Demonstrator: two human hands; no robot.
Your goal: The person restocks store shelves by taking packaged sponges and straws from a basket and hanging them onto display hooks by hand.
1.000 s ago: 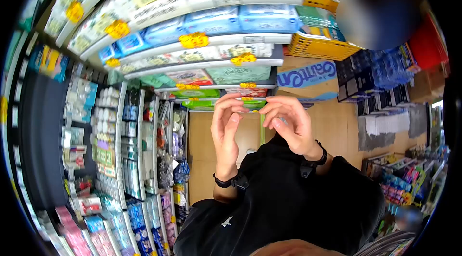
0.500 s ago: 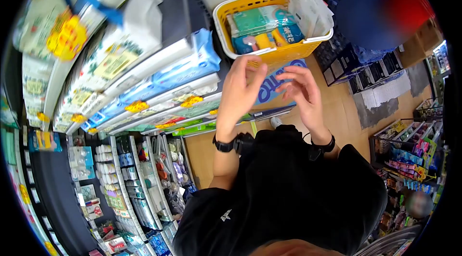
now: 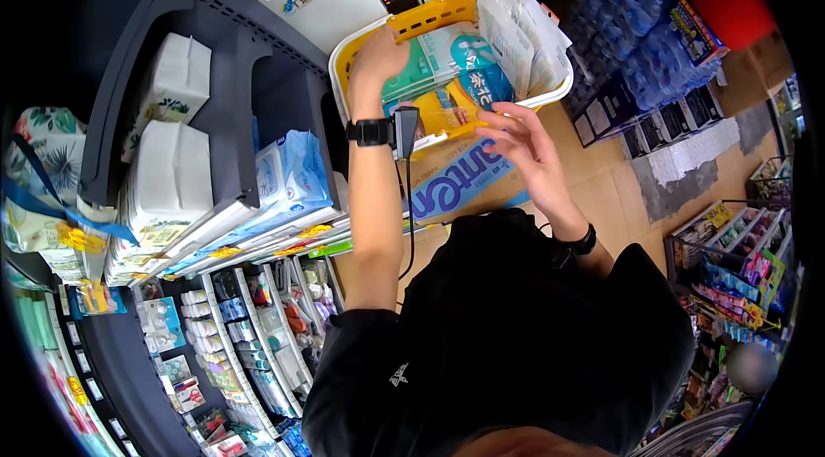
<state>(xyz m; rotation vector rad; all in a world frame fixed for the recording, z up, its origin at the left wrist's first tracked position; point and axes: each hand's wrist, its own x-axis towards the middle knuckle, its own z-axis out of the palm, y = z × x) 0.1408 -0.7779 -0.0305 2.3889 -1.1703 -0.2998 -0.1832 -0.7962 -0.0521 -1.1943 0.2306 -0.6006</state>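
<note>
- Yellow plastic basket [image 3: 443, 12], just beyond the body, opening upward; long axis left to right, slightly slanted.
- Inside, green pack [image 3: 417, 66] lies flat, its long axis slanting from near left to far right; no pack is seen lifted, and the reach into the basket looks made.
- Left hand [image 3: 376, 60] curls down at the basket's left end; fingertips hidden, so any grip cannot be told.
- Right hand [image 3: 531, 156], empty, fingers parted, is by the near rim.
</note>
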